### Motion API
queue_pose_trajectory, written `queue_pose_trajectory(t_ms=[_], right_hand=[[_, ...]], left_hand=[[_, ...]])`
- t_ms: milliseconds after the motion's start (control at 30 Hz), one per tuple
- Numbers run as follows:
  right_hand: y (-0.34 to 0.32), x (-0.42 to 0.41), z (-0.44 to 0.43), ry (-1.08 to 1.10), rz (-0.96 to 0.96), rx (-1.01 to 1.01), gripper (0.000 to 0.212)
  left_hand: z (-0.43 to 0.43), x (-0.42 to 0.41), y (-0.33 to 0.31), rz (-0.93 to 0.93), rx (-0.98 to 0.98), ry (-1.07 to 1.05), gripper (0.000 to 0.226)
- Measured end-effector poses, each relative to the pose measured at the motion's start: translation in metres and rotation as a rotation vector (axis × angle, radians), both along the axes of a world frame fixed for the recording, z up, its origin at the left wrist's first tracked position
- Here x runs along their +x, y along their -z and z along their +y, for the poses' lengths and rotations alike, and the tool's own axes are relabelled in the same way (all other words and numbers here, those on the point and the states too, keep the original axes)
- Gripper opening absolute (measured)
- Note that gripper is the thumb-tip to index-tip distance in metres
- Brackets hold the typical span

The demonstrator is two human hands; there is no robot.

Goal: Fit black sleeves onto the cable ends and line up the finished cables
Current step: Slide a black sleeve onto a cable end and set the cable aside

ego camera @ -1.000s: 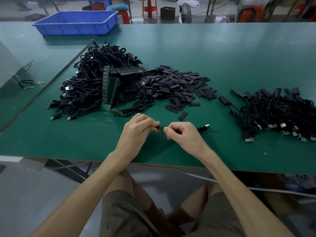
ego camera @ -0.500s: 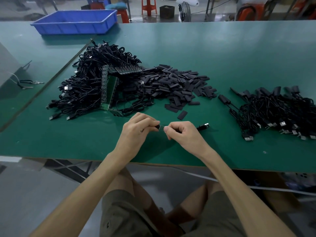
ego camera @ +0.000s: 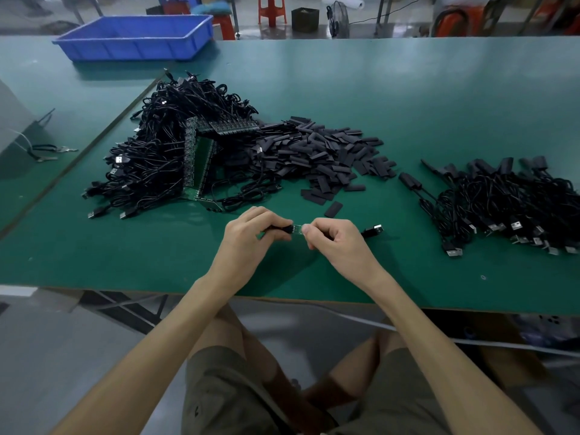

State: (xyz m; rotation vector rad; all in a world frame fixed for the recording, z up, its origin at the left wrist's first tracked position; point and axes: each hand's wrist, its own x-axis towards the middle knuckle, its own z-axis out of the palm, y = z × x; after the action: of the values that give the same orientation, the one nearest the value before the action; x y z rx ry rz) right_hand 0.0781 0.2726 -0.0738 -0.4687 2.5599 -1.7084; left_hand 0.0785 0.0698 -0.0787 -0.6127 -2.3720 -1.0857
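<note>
In the head view, the left hand (ego camera: 251,240) and right hand (ego camera: 337,246) meet just above the near part of the green surface (ego camera: 408,98), knuckles up. The left fingers (ego camera: 266,218) are curled and pinch a black sleeve (ego camera: 281,228), whose right end pokes out towards the other hand. The right fingers (ego camera: 326,226) are curled too, with thumb and forefinger pinching the end of a cable (ego camera: 373,230). A short pale-green bit of that end shows in the gap between the hands and touches the sleeve's mouth. I cannot tell how far it sits inside. The cable's plug sticks out past the right hand, on the side away from the sleeve.

Beyond the left hand lies a heap of bare cables (ego camera: 157,158) with a green panel (ego camera: 202,166) leaning in it. Just right of the heap is a pile of loose sleeves (ego camera: 320,152), and one of them lies apart, near the hands. Well off to the right lie the finished cables (ego camera: 508,202), sleeved ends far and plugs near. A blue bin (ego camera: 135,45) stands at the far left.
</note>
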Motion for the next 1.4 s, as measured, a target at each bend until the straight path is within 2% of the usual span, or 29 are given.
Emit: queue_pose_trajectory(t_ms=[700,967,1167,1267,1400], right_hand=[[-0.0027,0.0020,-0.0022,0.015,-0.003,-0.015,0.045],[0.0028,-0.0003,-0.0019,-0.009,0.014,0.134,0.041],[-0.0011,0.0019,-0.0030,-0.025,0.028,0.138,0.042],[-0.0001,0.0037,-0.0036,0.011,0.085,0.125,0.030],[0.0029,0.0065,-0.0051,0.109,0.236,0.265,0.011]], left_hand=[[0.0017,0.0057,-0.0087,-0.100,0.049,0.009,0.017],[0.0039,0.0079,-0.0087,0.005,-0.095,0.036,0.013],[0.0034,0.0058,-0.0055,0.038,-0.115,-0.035,0.013],[0.0027,0.0043,-0.0035,0.051,-0.108,-0.064,0.013],[0.0018,0.0032,-0.0021,0.061,-0.095,-0.100,0.014]])
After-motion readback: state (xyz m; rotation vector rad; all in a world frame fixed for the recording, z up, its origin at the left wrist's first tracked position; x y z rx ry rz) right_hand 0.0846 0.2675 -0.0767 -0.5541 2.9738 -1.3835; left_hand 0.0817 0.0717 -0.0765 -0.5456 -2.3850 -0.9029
